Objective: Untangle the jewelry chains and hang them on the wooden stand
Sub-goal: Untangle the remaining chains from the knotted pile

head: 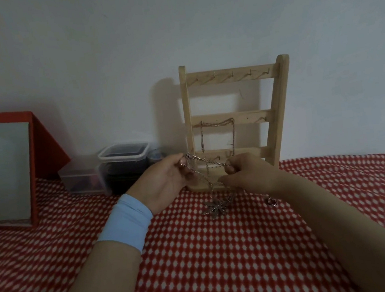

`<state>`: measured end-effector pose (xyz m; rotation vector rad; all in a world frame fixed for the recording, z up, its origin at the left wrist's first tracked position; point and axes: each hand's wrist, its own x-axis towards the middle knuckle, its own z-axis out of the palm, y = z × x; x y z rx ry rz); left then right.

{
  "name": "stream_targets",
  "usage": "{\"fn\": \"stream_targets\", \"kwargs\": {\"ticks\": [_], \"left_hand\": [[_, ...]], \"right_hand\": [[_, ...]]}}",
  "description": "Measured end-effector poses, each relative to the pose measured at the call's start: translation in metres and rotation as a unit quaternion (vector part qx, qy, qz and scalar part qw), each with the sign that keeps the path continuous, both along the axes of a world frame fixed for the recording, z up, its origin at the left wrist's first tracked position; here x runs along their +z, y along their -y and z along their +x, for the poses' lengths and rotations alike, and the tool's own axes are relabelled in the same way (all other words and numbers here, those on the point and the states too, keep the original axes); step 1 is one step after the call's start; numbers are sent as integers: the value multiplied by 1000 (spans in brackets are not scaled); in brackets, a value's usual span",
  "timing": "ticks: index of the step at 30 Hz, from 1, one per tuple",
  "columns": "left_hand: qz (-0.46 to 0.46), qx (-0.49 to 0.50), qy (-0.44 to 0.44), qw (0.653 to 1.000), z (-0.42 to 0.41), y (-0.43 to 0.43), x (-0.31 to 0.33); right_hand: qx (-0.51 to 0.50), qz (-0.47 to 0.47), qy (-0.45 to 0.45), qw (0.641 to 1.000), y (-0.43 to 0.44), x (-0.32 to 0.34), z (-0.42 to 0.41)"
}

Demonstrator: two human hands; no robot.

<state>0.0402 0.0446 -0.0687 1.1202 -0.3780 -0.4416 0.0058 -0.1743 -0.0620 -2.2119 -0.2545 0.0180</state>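
Thin silver chains [203, 161] tangled. Our left hand [164, 180] pinches one end, right hand [248, 175] other. Star charm [214, 207] dangles low. One chain [216, 124] hangs on wooden stand [277, 111].

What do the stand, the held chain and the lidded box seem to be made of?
Stand: pale bare-looking wood, matt, no shine. Chain: probably silver-coloured metal, fine links that glint. Box: likely clear plastic, its dark contents show through.
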Motion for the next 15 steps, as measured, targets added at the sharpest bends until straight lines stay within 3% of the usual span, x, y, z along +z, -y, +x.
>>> {"fn": "stream_targets", "kwargs": {"ticks": [7, 9, 11, 15], "left_hand": [[-84, 38, -52, 994, -10, -1, 14], [-79, 36, -68, 994, -13, -1, 17], [-66, 33, -77, 994, -17, -3, 20], [-54, 28, -88, 994, -18, -6, 24]], "right_hand": [[-6, -126, 27, 992, 3, 2, 3], [-34, -75, 24, 996, 4, 3, 3], [-62, 34, 21, 997, 6, 4, 3], [-57, 241, -22, 969, 5, 6, 3]]}}
